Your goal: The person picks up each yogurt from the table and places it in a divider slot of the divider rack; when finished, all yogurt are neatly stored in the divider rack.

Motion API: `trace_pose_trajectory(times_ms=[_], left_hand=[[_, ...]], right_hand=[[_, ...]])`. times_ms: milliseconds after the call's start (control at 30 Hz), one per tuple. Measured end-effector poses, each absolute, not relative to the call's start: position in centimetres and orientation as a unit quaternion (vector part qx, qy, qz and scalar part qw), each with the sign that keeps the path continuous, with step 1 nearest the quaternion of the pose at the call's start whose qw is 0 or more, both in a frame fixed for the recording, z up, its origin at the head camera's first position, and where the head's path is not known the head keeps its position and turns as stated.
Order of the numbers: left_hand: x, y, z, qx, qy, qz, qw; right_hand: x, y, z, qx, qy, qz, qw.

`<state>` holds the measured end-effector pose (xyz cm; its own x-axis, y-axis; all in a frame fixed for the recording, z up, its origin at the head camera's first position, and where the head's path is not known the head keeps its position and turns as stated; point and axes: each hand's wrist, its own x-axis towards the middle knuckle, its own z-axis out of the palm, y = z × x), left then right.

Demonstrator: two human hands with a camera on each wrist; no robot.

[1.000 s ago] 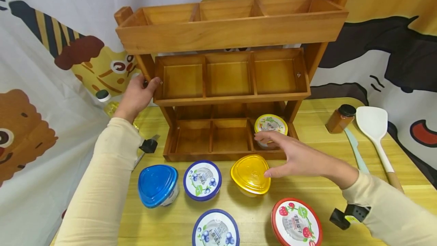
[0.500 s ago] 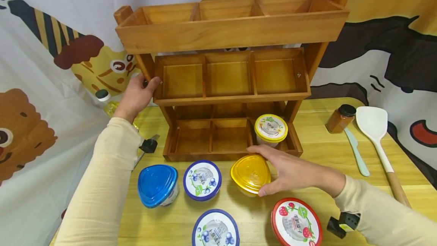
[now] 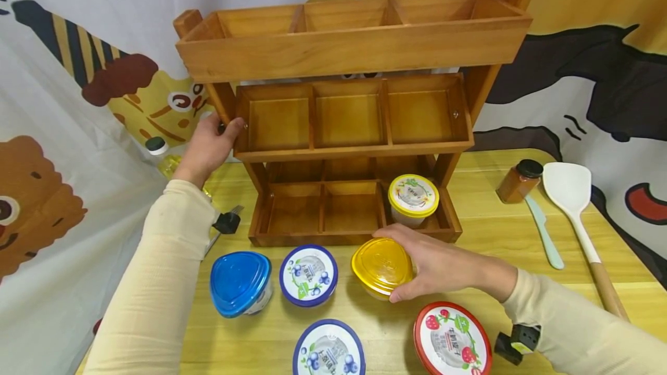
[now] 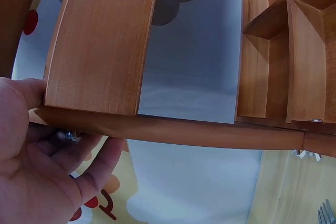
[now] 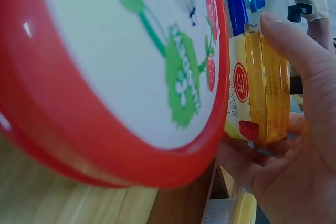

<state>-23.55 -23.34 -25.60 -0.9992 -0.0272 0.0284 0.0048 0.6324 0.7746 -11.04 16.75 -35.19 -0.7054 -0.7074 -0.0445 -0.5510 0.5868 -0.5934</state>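
My left hand (image 3: 208, 146) grips the left side of a three-tier wooden rack (image 3: 354, 57). In the left wrist view, its thumb and fingers lie on both sides of a wooden side post (image 4: 199, 134). My right hand (image 3: 443, 262) holds a tub with a rounded-triangular yellow lid (image 3: 381, 266) on the table before the rack. The right wrist view shows the thumb on the lid's edge of this yellow tub (image 5: 273, 87) and fingers round the far side. A round tub with a yellow rim (image 3: 414, 195) stands in the rack's bottom right compartment.
A blue-lidded tub (image 3: 241, 283), two blueberry tubs (image 3: 309, 275) and a strawberry tub (image 3: 452, 340) stand in front. On the right lie a spice jar (image 3: 520, 181), a pale green knife (image 3: 544, 233) and a white spatula (image 3: 570, 190). An oil bottle (image 3: 164, 158) stands behind the left arm.
My right hand has moved down from near the yellow-rimmed tub in the rack and closed round the yellow-lidded tub's right side. The left hand stays on the rack.
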Motion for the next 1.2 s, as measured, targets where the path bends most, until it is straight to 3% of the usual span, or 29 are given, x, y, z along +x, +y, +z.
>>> trace_pose_trajectory(times_ms=[533, 1033, 1200], left_hand=[[-23.5, -23.4, -25.8, -0.001, -0.903, -0.429, 0.019], [-23.6, -23.4, -25.8, 0.000, -0.902, -0.431, 0.021], [-23.6, -23.4, -25.7, 0.001, -0.901, -0.433, 0.025]], right_hand=[[-10.8, 16.6, -35.2, -0.347, 0.890, -0.276, 0.108], [-11.7, 16.7, -32.0, -0.339, 0.891, -0.296, 0.049], [-12.4, 16.6, -31.3, -0.322, 0.890, -0.319, 0.055]])
